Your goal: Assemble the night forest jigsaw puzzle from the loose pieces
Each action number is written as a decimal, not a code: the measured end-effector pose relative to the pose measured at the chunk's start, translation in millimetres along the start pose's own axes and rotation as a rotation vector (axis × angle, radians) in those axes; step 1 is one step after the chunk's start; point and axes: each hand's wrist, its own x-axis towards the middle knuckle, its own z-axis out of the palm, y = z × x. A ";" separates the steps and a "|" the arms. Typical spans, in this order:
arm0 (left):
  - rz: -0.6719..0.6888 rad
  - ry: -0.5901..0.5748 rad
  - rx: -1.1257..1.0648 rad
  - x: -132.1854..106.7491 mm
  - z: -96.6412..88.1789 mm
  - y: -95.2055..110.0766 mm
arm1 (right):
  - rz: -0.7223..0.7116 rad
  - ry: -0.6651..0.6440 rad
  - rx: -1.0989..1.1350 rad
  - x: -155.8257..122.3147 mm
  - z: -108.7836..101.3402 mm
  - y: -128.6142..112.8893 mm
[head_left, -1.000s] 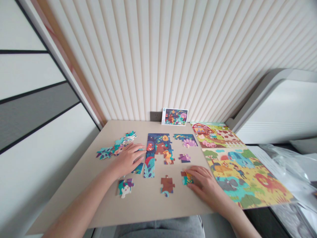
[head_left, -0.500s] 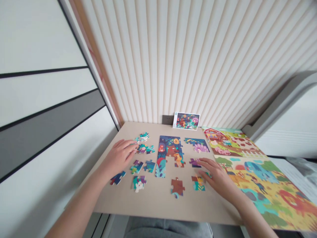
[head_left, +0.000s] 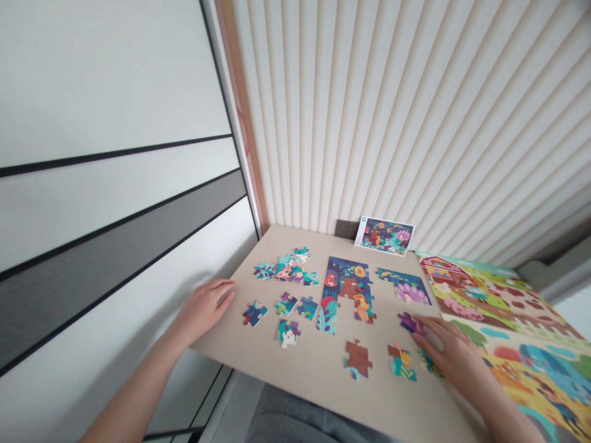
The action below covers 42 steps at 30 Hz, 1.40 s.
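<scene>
My left hand (head_left: 206,306) rests flat and open at the left edge of the beige table (head_left: 318,369), holding nothing, just left of a blue loose piece (head_left: 254,312). My right hand (head_left: 450,354) lies flat with fingers spread on the table; its fingertips touch a purple piece (head_left: 409,322), and a teal piece (head_left: 428,362) lies partly under it. A partly built dark jungle puzzle (head_left: 345,289) sits in the middle, with a second joined section (head_left: 406,285) to its right. A heap of loose pieces (head_left: 286,271) lies at the back left.
Single pieces lie near the front: a brown one (head_left: 357,359), a tiger one (head_left: 401,360), a white-rabbit one (head_left: 289,333). A reference picture card (head_left: 384,234) leans on the ribbed wall. A finished farm puzzle (head_left: 498,320) covers the right side. White panels stand left.
My left hand has drawn back from the piece heap to the table's left edge. My right hand has moved from the tiger piece up to the purple piece. The view has swung left.
</scene>
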 end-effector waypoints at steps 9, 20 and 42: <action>0.180 -0.050 -0.090 47.1 4.1 49.5 | 0.023 0.031 0.037 -1.4 0.9 -10.0; 0.215 -0.175 -0.204 122.9 45.4 79.9 | 0.010 0.096 0.097 0.3 -10.5 -33.9; 0.358 -0.269 -0.204 148.8 44.0 83.0 | 0.044 0.001 -0.018 -7.8 4.3 -18.9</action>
